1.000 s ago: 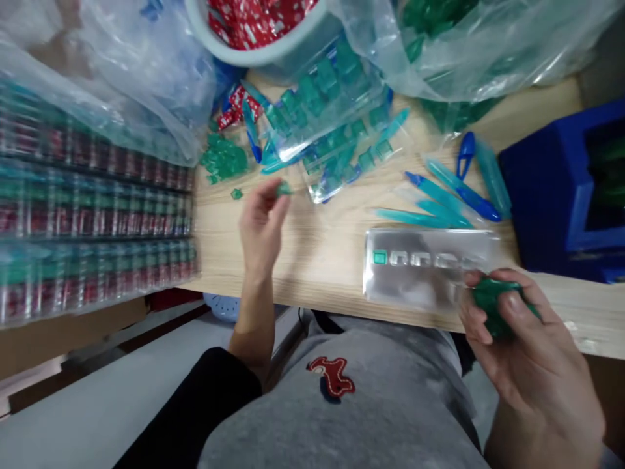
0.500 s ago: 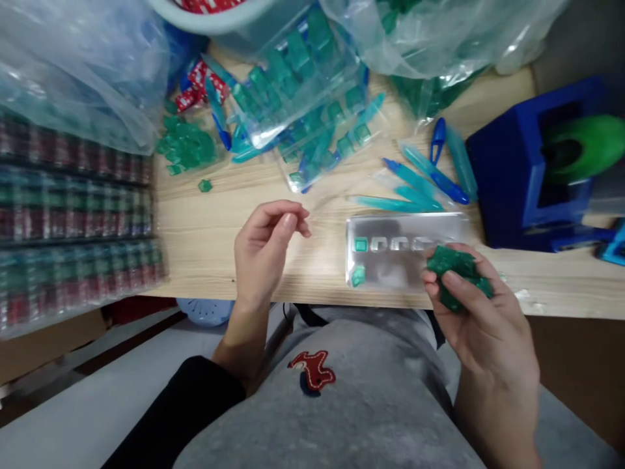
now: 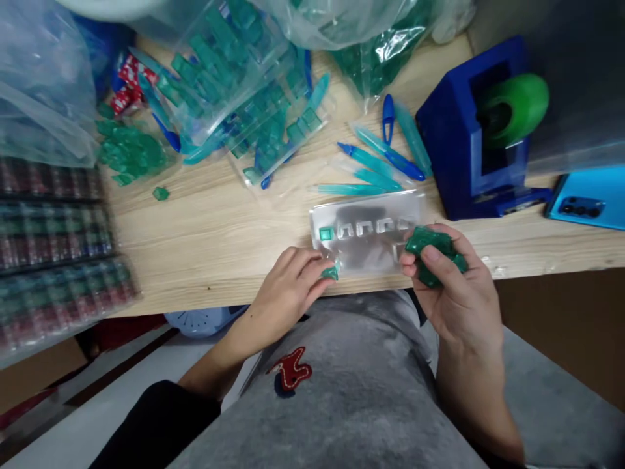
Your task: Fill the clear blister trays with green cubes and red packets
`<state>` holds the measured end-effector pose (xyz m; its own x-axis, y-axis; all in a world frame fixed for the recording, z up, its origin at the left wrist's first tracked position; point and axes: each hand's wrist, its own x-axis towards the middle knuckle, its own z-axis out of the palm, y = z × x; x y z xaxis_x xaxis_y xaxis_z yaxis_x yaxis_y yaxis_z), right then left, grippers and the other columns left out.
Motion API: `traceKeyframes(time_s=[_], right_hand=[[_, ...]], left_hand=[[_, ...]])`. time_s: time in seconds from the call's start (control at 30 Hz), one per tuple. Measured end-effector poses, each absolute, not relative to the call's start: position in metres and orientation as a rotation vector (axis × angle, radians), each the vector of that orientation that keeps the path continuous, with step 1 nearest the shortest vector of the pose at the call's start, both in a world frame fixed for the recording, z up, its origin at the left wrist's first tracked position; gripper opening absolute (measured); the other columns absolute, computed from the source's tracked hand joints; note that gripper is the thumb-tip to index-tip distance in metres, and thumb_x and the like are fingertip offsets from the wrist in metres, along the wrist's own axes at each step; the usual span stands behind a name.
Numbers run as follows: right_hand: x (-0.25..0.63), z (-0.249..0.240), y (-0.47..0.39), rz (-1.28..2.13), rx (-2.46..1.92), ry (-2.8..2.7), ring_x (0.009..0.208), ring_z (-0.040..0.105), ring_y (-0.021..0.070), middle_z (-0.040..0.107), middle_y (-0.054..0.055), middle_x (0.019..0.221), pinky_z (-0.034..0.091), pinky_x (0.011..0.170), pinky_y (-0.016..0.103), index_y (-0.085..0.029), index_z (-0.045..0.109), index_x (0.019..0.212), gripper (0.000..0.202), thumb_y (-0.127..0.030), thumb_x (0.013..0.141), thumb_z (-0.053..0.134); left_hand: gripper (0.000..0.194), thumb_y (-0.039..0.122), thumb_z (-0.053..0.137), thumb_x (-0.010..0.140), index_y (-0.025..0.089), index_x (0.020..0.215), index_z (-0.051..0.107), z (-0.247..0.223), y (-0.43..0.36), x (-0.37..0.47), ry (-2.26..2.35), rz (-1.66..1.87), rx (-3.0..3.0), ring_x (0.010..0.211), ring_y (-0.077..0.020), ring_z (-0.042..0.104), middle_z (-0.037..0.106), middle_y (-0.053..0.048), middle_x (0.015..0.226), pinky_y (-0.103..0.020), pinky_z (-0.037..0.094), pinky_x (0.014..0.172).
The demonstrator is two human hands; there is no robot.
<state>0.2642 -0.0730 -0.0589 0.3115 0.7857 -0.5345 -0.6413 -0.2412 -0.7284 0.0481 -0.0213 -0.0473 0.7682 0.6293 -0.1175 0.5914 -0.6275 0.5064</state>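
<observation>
My left hand [image 3: 297, 280] pinches a small translucent green plastic piece [image 3: 330, 271] at the front left corner of a clear plastic tray [image 3: 364, 251]. Another green piece, squarish, sits in the tray's back left slot; several slots to its right hold nothing. At the tray's right end, my right hand [image 3: 456, 286] is closed around a clump of similar green plastic pieces [image 3: 430, 251], thumb on top. The fingers hide part of that clump and the tray's right edge.
Behind the tray lie blue-tipped turquoise pens [image 3: 375, 163]. A blue tape dispenser [image 3: 454, 130] and a blue phone [image 3: 590, 195] stand to the right. Loose green pieces [image 3: 131, 153] and filled clear trays [image 3: 273, 124] lie at the back left. Packed trays [image 3: 53, 247] line the left side.
My left hand has moved right and toward me, from above the bare tabletop to the tray's front left piece. The right hand still holds its clump. The camera view has shifted right.
</observation>
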Motion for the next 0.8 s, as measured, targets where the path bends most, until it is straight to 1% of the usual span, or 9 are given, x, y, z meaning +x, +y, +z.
traceKeyframes(time_s=[0.07,0.13,0.23,0.3,0.43,0.5,0.57,0.67,0.8], right_hand=[[0.265,-0.061,-0.075,1.339,-1.213,-0.144,0.059,0.068,0.0068,0.074,-0.006,0.077,0.056,0.055,0.015,-0.031,0.075,0.085,0.022,-0.025,0.068,0.086],[0.266,-0.063,-0.076,1.335,-1.211,-0.125,0.06,0.069,0.0064,0.075,-0.006,0.079,0.057,0.057,0.014,-0.03,0.075,0.086,0.022,-0.025,0.067,0.086],[0.266,-0.065,-0.077,1.332,-1.199,-0.116,0.061,0.069,0.0066,0.075,-0.006,0.08,0.057,0.057,0.014,-0.03,0.074,0.085,0.022,-0.025,0.068,0.086],[0.266,-0.065,-0.077,1.331,-1.184,-0.12,0.06,0.069,0.0069,0.074,-0.006,0.077,0.057,0.057,0.015,-0.031,0.074,0.086,0.022,-0.024,0.069,0.085],[0.266,-0.063,-0.078,1.328,-1.173,-0.164,0.06,0.07,0.0087,0.072,-0.006,0.073,0.059,0.059,0.018,-0.029,0.071,0.087,0.021,-0.025,0.071,0.084],[0.267,-0.064,-0.078,1.322,-1.171,-0.182,0.062,0.07,0.009,0.071,-0.006,0.072,0.06,0.06,0.019,-0.028,0.07,0.087,0.019,-0.026,0.073,0.083],[0.268,-0.065,-0.077,1.323,-1.16,-0.169,0.064,0.07,0.0087,0.071,-0.006,0.073,0.059,0.062,0.019,-0.028,0.07,0.087,0.019,-0.025,0.073,0.083],[0.269,-0.065,-0.076,1.341,-1.142,-0.132,0.064,0.07,0.0085,0.072,-0.007,0.073,0.059,0.061,0.018,-0.029,0.071,0.086,0.02,-0.025,0.071,0.084],[0.27,-0.063,-0.075,1.358,-1.151,-0.112,0.061,0.069,0.0088,0.071,-0.006,0.072,0.059,0.06,0.019,-0.028,0.072,0.085,0.019,-0.025,0.071,0.084]], left_hand=[[0.018,0.023,0.056,0.095,0.019,0.112,0.06,-0.045,-0.02,0.049,0.913,0.148,2.326,0.098,-0.0203,0.061,0.065,-0.007,0.106,-0.034,0.053,0.083],[0.015,0.02,0.058,0.094,0.022,0.109,0.059,-0.046,-0.016,0.054,0.94,0.284,2.215,0.099,-0.0183,0.061,0.064,-0.004,0.105,-0.033,0.052,0.084],[0.012,0.016,0.061,0.092,0.022,0.101,0.057,-0.058,-0.005,0.068,1.003,0.587,2.225,0.097,-0.017,0.061,0.065,-0.003,0.1,-0.032,0.049,0.085],[0.013,0.014,0.062,0.091,0.02,0.101,0.056,-0.069,0.003,0.077,0.997,0.695,2.386,0.094,-0.0175,0.062,0.066,-0.004,0.098,-0.033,0.047,0.083],[0.014,0.013,0.06,0.09,0.02,0.102,0.055,-0.079,0.012,0.081,0.908,0.635,2.686,0.082,-0.0191,0.059,0.07,-0.005,0.096,-0.035,0.043,0.074],[0.014,0.015,0.061,0.09,0.02,0.101,0.056,-0.076,0.013,0.078,0.881,0.579,2.7,0.083,-0.0199,0.06,0.07,-0.006,0.097,-0.035,0.044,0.075],[0.012,0.019,0.063,0.09,0.021,0.099,0.056,-0.073,0.013,0.076,0.864,0.541,2.661,0.087,-0.0203,0.061,0.071,-0.006,0.098,-0.036,0.044,0.078],[0.009,0.021,0.064,0.091,0.022,0.095,0.056,-0.069,0.012,0.076,0.905,0.528,2.532,0.088,-0.0186,0.063,0.071,-0.004,0.097,-0.035,0.045,0.08],[0.012,0.021,0.062,0.092,0.024,0.104,0.059,-0.067,0.013,0.077,1.035,0.509,2.34,0.089,-0.0177,0.063,0.072,-0.001,0.098,-0.035,0.047,0.08]])
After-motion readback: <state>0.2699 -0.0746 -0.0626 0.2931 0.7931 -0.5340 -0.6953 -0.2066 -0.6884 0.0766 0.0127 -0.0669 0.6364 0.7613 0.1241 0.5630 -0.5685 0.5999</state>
